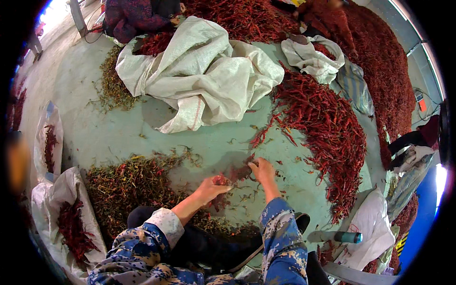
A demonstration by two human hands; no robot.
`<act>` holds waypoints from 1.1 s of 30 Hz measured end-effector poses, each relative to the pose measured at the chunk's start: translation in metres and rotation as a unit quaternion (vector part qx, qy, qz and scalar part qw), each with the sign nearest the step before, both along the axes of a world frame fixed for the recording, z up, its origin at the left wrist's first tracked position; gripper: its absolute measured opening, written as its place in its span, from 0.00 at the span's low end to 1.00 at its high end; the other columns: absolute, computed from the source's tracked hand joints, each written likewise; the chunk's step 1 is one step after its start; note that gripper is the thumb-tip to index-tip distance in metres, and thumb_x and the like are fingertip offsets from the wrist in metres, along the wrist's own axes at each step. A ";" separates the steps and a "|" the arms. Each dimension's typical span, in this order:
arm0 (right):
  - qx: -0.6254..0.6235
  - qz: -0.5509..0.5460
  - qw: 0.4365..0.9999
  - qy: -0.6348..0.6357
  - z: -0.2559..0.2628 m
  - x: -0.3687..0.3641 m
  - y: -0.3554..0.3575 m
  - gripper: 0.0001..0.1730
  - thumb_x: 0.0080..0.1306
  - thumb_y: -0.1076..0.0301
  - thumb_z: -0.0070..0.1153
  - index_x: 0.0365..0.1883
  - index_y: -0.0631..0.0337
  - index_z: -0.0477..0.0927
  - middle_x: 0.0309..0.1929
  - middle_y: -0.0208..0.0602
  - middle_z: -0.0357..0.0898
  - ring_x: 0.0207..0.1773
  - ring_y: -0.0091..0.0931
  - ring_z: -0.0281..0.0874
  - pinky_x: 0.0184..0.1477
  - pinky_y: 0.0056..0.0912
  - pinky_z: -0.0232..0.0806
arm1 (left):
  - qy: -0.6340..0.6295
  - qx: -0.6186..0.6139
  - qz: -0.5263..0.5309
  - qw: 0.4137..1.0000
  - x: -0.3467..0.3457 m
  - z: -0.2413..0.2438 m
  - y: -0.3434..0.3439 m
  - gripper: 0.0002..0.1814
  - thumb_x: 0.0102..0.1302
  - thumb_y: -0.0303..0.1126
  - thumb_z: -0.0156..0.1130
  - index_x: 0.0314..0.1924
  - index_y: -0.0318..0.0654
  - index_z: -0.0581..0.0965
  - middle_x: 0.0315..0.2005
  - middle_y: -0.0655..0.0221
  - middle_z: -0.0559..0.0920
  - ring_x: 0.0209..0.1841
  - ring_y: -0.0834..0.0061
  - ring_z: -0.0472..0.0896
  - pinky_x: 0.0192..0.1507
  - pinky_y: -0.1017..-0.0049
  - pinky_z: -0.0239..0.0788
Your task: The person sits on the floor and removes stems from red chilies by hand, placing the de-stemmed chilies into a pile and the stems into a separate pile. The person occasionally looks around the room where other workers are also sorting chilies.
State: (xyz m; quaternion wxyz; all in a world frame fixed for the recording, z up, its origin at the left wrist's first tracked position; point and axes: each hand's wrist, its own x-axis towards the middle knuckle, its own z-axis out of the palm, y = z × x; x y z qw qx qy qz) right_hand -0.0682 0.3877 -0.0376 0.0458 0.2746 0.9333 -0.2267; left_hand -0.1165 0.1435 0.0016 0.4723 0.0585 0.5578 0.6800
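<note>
My left hand (209, 189) is curled around a small bunch of dried red chillies (221, 180). Just to its right, my right hand (264, 172) pinches red chillies between thumb and fingertips; motion blur hides how many. Both hands hang low over the green floor (228, 139), a short gap apart. A heap of green-brown stems and chilli scraps (131, 185) spreads on the left, reaching under my left forearm. Beyond my right hand, a long curved pile of whole red chillies (320, 124) lies on the floor.
Crumpled white woven sacks (213, 89) lie ahead. An open sack with chillies (74, 199) stands at left. At right are a blue-green bottle or flask (348, 237) and a white sack (370, 224). Other people (137, 17) sit at the far side, by a large chilli mound (384, 71).
</note>
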 end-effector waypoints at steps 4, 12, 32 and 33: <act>0.001 -0.050 0.995 0.085 -0.031 0.023 0.013 0.16 0.61 0.56 0.56 0.39 0.59 0.81 0.37 0.45 0.82 0.41 0.42 0.79 0.43 0.44 0.70 | -0.052 0.033 -0.005 0.998 0.002 -0.020 0.009 0.08 0.60 0.28 0.66 0.37 0.35 0.78 0.29 0.74 0.78 0.31 0.82 0.72 0.35 0.77 0.64; -0.011 -0.120 0.993 0.010 -0.016 0.015 0.021 0.19 0.66 0.53 0.54 0.42 0.61 0.79 0.40 0.44 0.80 0.42 0.45 0.78 0.40 0.49 0.69 | -0.053 -0.015 -0.015 0.998 -0.002 0.007 0.004 0.06 0.63 0.29 0.65 0.36 0.35 0.78 0.27 0.76 0.77 0.30 0.84 0.72 0.33 0.79 0.62; -0.217 -0.088 0.921 0.312 0.052 0.076 -0.089 0.13 0.64 0.62 0.62 0.37 0.65 0.78 0.33 0.34 0.78 0.38 0.25 0.75 0.42 0.31 0.68 | 0.090 0.042 -0.069 0.993 0.013 -0.001 0.010 0.10 0.62 0.26 0.64 0.44 0.33 0.78 0.34 0.76 0.80 0.36 0.87 0.73 0.39 0.79 0.67; -0.220 -0.067 0.919 0.320 0.051 0.079 -0.101 0.13 0.64 0.62 0.61 0.37 0.65 0.78 0.33 0.34 0.77 0.38 0.24 0.75 0.43 0.31 0.68 | 0.114 0.042 -0.091 0.988 0.014 -0.001 0.010 0.11 0.62 0.26 0.64 0.44 0.33 0.77 0.35 0.75 0.80 0.36 0.87 0.73 0.39 0.79 0.68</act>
